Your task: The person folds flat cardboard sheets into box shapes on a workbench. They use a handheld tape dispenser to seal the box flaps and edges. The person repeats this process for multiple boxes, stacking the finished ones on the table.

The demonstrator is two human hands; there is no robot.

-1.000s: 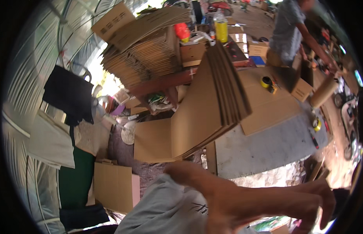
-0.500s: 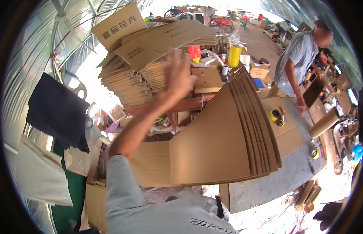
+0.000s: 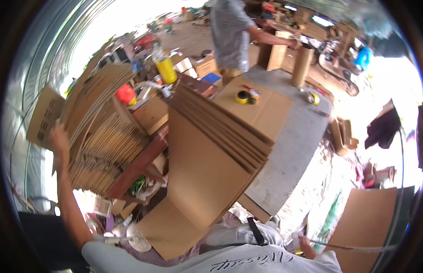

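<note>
So, cardbd stack (image 3: 112,144) at L hand (image 3: 60,140), R hand (image 3: 306,248) well apart, both grips unclear.

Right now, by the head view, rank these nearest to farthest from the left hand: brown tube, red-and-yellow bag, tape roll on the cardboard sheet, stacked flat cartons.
1. Stacked flat cartons: just right of the left hand.
2. Red-and-yellow bag: farther right.
3. Tape roll: on the cardboard sheet.
4. Brown tube: upright, farthest right.
</note>
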